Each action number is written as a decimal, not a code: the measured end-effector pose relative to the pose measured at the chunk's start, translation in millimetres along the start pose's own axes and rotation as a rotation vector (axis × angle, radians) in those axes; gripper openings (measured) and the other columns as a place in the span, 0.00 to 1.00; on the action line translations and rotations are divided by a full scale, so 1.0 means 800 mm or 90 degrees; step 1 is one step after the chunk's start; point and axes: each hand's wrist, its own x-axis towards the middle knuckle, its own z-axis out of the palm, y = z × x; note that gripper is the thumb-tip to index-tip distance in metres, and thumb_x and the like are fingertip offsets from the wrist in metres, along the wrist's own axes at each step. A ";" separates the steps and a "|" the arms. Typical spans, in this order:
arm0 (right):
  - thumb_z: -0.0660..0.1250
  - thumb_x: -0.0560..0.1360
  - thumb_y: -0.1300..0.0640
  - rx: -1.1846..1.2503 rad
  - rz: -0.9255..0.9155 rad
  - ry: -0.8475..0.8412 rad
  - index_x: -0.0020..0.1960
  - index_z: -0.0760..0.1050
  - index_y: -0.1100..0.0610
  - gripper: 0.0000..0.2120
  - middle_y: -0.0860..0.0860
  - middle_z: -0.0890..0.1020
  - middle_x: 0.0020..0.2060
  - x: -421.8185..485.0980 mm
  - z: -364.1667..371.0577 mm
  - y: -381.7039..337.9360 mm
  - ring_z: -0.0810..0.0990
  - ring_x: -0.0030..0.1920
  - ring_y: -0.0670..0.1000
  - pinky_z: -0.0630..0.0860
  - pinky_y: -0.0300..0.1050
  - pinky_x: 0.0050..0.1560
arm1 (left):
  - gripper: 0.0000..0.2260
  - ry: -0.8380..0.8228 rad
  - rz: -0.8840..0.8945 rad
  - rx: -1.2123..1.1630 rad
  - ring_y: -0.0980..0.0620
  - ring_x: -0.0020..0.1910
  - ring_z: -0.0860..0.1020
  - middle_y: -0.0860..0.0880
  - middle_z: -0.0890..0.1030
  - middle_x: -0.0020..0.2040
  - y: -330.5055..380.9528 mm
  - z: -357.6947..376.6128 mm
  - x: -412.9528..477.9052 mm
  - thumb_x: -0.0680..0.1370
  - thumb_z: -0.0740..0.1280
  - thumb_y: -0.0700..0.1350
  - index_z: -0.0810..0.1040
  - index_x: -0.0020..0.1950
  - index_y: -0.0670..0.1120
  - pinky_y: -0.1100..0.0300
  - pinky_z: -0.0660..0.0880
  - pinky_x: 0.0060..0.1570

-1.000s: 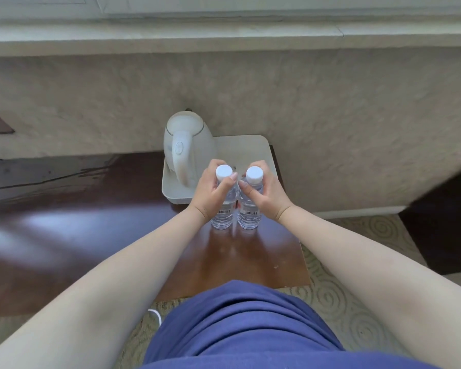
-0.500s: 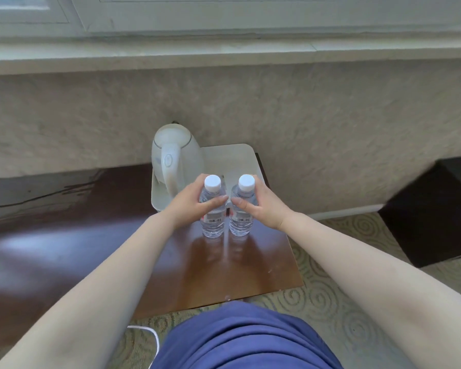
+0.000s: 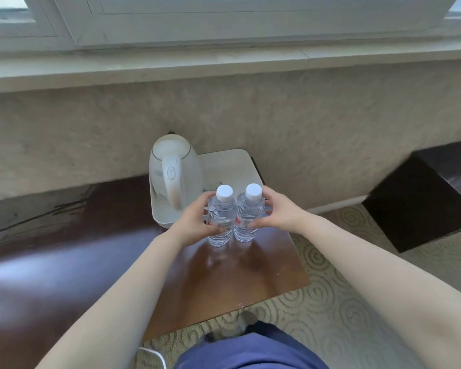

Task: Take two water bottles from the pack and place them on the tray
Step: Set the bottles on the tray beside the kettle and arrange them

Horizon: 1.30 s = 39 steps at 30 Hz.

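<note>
Two small clear water bottles with white caps stand side by side and upright just in front of the white tray. My left hand wraps the left bottle from the left. The right bottle is gripped from the right by my right hand. Whether the bottle bases rest on the brown table or hover just above it, I cannot tell. The pack is not in view.
A white electric kettle fills the tray's left half. The wall and window sill rise right behind the tray. A dark cabinet stands at right on patterned carpet. The table's right edge lies close to the bottles. A white cable lies by my legs.
My view has tilted up, showing the window. Both hands have slid from the bottle necks down to the bodies. The bottles stay together in front of the tray.
</note>
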 end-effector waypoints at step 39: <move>0.81 0.61 0.61 0.059 -0.194 -0.120 0.61 0.72 0.55 0.32 0.49 0.83 0.54 0.154 -0.169 -0.070 0.83 0.52 0.44 0.78 0.33 0.46 | 0.29 0.087 -0.049 0.033 0.58 0.52 0.81 0.56 0.82 0.51 0.137 -0.079 0.133 0.59 0.80 0.41 0.73 0.53 0.60 0.61 0.78 0.50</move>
